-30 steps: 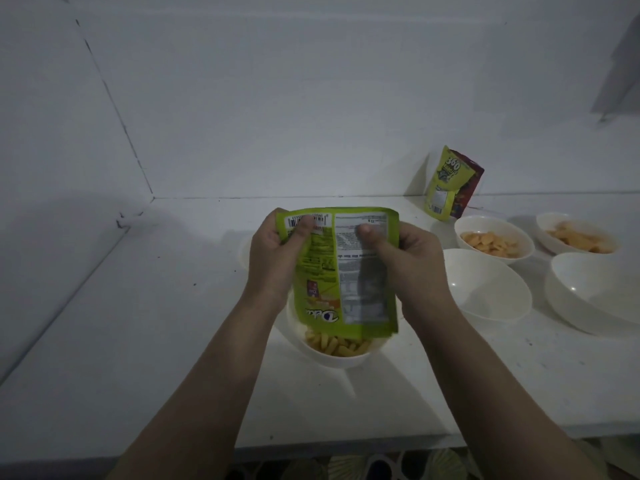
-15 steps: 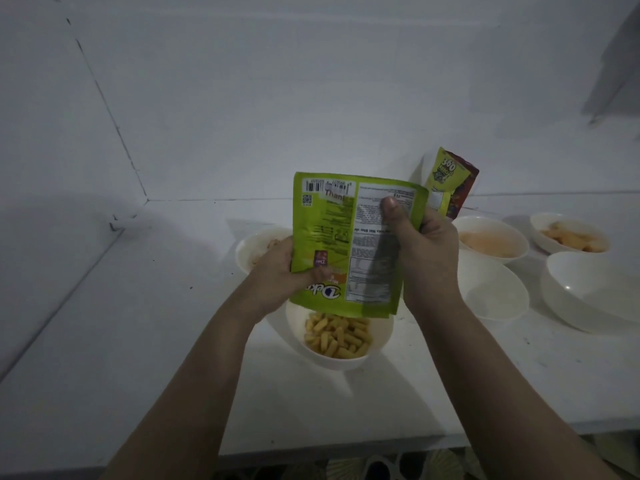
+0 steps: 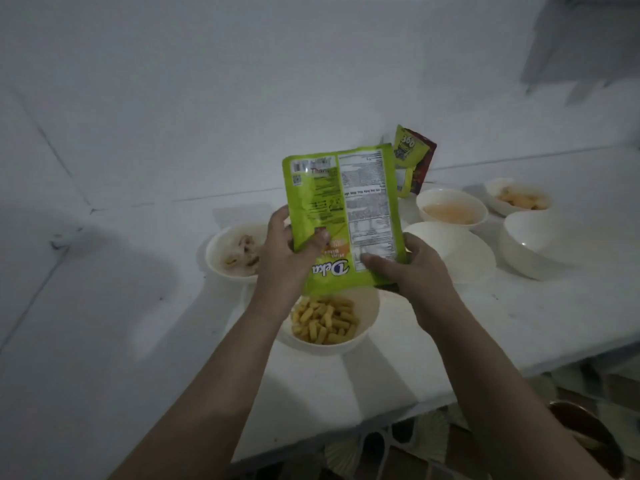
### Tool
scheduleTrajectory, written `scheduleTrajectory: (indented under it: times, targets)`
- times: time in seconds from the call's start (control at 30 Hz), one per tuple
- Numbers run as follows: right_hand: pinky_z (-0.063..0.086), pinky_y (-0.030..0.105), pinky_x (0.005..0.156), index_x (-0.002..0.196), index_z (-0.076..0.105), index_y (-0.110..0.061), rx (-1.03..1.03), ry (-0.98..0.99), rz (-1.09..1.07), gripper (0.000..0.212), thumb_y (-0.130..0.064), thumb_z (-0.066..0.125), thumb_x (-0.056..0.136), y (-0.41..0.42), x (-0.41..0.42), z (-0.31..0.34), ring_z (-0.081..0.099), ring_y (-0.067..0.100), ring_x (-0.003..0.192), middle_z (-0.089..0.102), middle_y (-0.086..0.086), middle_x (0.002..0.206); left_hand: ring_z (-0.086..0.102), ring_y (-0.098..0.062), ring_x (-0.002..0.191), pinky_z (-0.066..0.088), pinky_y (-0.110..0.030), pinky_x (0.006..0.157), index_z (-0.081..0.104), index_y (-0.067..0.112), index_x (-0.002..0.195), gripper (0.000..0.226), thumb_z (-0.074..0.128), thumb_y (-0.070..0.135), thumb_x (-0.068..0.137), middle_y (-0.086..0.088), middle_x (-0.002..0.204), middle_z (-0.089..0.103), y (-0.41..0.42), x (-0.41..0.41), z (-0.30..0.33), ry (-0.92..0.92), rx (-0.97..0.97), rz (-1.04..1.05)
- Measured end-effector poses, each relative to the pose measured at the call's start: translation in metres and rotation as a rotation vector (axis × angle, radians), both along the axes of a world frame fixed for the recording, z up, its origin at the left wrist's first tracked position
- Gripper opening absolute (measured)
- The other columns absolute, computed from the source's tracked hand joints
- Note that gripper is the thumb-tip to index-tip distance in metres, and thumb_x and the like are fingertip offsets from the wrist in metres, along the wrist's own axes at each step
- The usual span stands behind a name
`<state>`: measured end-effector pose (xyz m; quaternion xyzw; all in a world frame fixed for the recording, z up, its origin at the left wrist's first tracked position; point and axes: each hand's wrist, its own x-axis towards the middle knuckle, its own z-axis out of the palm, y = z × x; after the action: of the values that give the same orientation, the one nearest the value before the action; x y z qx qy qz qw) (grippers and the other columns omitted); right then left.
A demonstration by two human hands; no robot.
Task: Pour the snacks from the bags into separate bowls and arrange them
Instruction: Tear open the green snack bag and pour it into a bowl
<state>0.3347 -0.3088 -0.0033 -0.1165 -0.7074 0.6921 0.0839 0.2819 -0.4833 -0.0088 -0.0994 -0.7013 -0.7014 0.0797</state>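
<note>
Green snack bag (image 3: 341, 216) hangs upside down over the bowl (image 3: 363, 336); left hand (image 3: 289, 258) and right hand (image 3: 412, 271) both pinch it.

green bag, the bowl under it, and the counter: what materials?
Green bag: looks like thin printed plastic film, glossy; it creases and catches light. Bowl of yellow sticks: smooth white, plastic or glazed ceramic, can't tell which. Counter: white, flat, matte with scuffs; material unclear.
</note>
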Motion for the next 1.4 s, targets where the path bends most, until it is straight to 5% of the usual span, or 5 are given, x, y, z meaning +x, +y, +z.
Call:
scheduleTrajectory:
  times: [0.37, 0.57, 0.73, 0.93, 1.4]
  targets:
    - [0.06, 0.051, 0.076, 0.116, 0.041, -0.031, 0.16, 0.181, -0.665, 0.039, -0.013, 0.065, 0.091, 0.124, 0.116, -0.004, 0.072, 0.022, 0.086, 0.072, 0.0, 0.098, 0.041, -0.013, 0.131, 0.043, -0.048, 0.102, 0.048, 0.026, 0.135, 0.05, 0.061, 0.04, 0.089, 0.008, 0.14, 0.045, 0.173, 0.05, -0.014, 0.316, -0.32, -0.335]
    - [0.055, 0.023, 0.064, 0.117, 0.043, -0.023, 0.174, 0.212, -0.887, 0.035, -0.007, 0.063, 0.092, 0.245, 0.189, -0.014, 0.07, 0.006, 0.079, 0.07, -0.003, 0.099, 0.043, -0.01, 0.126, 0.044, -0.043, 0.102, 0.051, 0.03, 0.128, 0.035, 0.06, 0.031, 0.094, 0.012, 0.13, 0.047, 0.32, 0.115, -0.025, 0.352, -0.259, -0.543]
    - [0.061, 0.047, 0.074, 0.109, 0.047, -0.039, 0.196, 0.114, -1.041, 0.039, -0.01, 0.065, 0.09, 0.345, 0.256, -0.05, 0.072, 0.021, 0.087, 0.07, 0.001, 0.105, 0.047, -0.006, 0.117, 0.045, -0.037, 0.099, 0.054, 0.023, 0.122, 0.029, 0.06, 0.025, 0.094, 0.011, 0.121, 0.049, 0.437, 0.168, -0.052, 0.302, -0.254, -0.701]
    - [0.058, 0.056, 0.075, 0.118, 0.046, -0.032, 0.189, -0.149, -1.164, 0.039, -0.017, 0.064, 0.087, 0.438, 0.316, -0.131, 0.07, 0.021, 0.091, 0.067, -0.001, 0.113, 0.046, -0.001, 0.107, 0.038, -0.004, 0.084, 0.052, 0.019, 0.122, 0.029, 0.059, 0.023, 0.095, 0.001, 0.123, 0.051, 0.533, 0.208, -0.113, 0.182, -0.39, -0.868]
    - [0.062, 0.048, 0.071, 0.136, 0.052, -0.016, -0.059, -0.645, -1.159, 0.051, -0.013, 0.061, 0.085, 0.58, 0.298, -0.431, 0.068, 0.03, 0.093, 0.065, 0.009, 0.111, 0.054, -0.016, 0.111, 0.045, -0.025, 0.081, 0.05, 0.031, 0.112, 0.017, 0.054, 0.027, 0.096, 0.0, 0.12, 0.054, 0.655, 0.165, -0.383, -0.118, -0.675, -0.911]
